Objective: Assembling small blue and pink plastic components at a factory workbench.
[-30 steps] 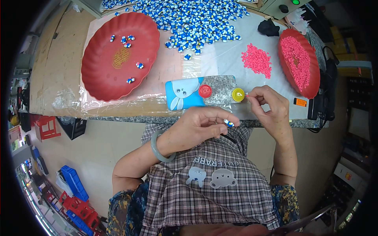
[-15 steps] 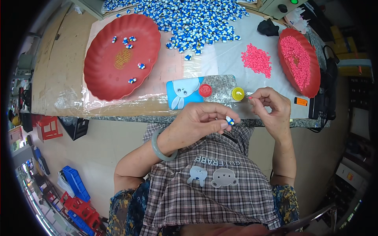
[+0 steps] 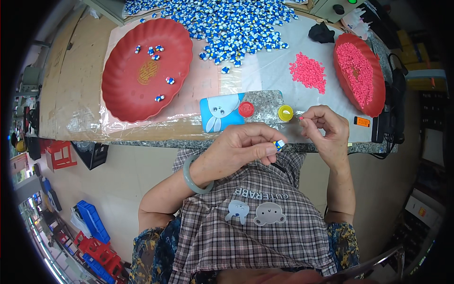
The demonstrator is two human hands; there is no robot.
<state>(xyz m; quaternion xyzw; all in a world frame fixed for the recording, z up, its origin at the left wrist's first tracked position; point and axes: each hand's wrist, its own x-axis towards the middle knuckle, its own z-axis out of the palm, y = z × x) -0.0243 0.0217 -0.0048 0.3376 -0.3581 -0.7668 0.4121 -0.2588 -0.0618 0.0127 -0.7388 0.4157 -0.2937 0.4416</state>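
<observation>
ahead and leftward of the left hand [image 3: 241, 142] sits a large red scalloped dish [image 3: 165, 102]; just ahead, a flat blue rabbit-printed pad [image 3: 235, 119]. its thumb and fingers pinch a small blue-and-white piece [image 3: 279, 145]; rightward, the right hand [image 3: 335, 136] nips a tiny pink bit [image 3: 301, 118] between closed fingertips.

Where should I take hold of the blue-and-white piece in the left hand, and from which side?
Probably by its exposed white end, from the right: the blue-and-white piece is pinched in the left hand, that end facing outward toward the right hand, while the grip covers part of its left side.
</observation>
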